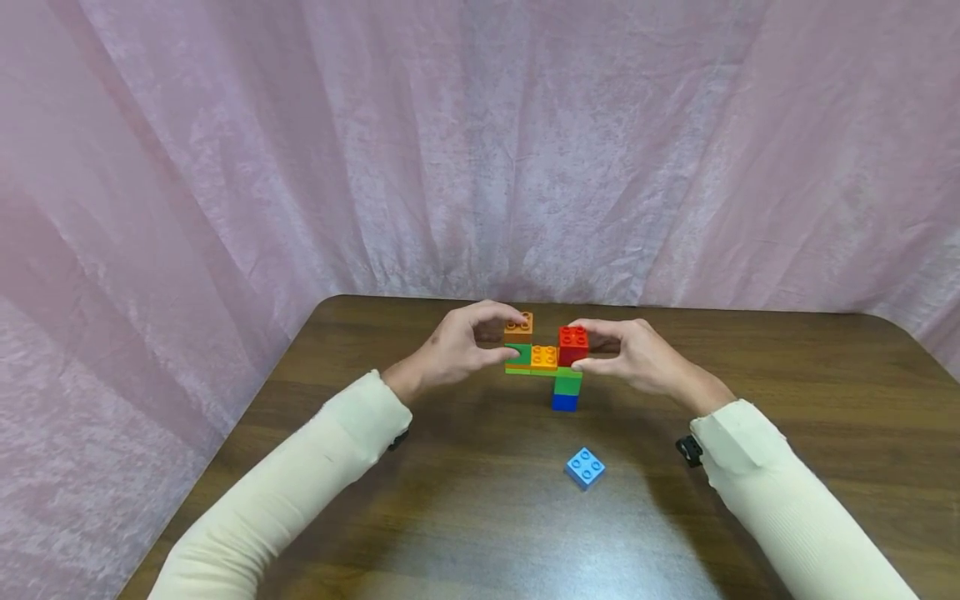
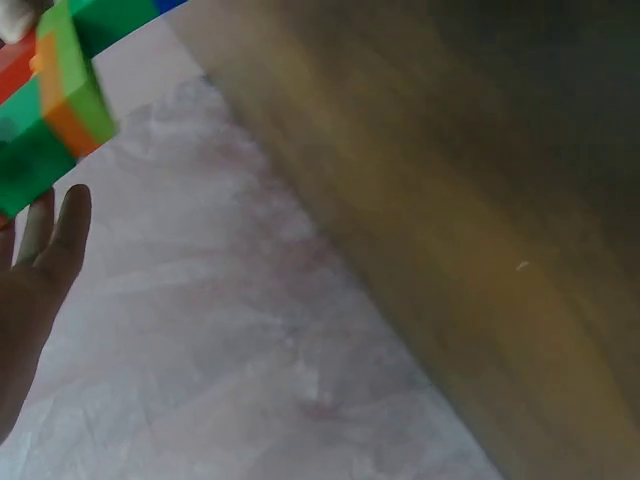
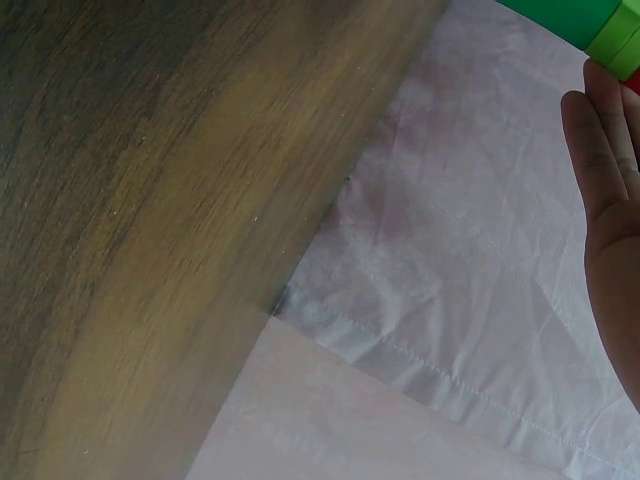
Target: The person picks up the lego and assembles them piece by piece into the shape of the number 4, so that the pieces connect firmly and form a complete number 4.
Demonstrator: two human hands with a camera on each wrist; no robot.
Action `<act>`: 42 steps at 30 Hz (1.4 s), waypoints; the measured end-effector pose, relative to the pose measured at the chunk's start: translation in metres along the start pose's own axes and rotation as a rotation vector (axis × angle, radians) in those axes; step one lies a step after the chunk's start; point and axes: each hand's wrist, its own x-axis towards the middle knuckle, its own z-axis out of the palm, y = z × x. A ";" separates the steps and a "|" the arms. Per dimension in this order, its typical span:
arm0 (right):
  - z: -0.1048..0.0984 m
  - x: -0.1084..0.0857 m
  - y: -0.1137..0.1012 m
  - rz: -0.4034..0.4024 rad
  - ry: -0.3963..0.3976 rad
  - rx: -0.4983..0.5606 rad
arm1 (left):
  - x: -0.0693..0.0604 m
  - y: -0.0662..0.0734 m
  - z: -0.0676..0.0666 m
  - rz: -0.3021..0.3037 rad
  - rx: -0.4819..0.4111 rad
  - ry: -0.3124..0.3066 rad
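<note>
A toy brick structure spans the space between both hands in the head view. Its left end stacks an orange brick (image 1: 518,338) over a green brick (image 1: 525,353), and my left hand (image 1: 459,343) pinches that end between thumb and fingers. A yellow-orange brick (image 1: 544,357) lies in the middle, above a thin lime layer (image 1: 543,372). My right hand (image 1: 647,357) grips the red brick (image 1: 573,345) at the right end. Beneath the red brick hang a bright green brick (image 1: 567,384) and a blue brick (image 1: 565,402). Whether the blue brick touches the table cannot be told.
A loose light blue brick (image 1: 585,468) lies studs up on the brown wooden table (image 1: 480,517), nearer to me than the structure. Pink curtains (image 1: 525,150) hang behind the table's far edge.
</note>
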 end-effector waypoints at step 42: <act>0.002 -0.001 0.003 -0.014 0.004 -0.010 | -0.002 -0.016 0.016 0.096 -0.110 0.109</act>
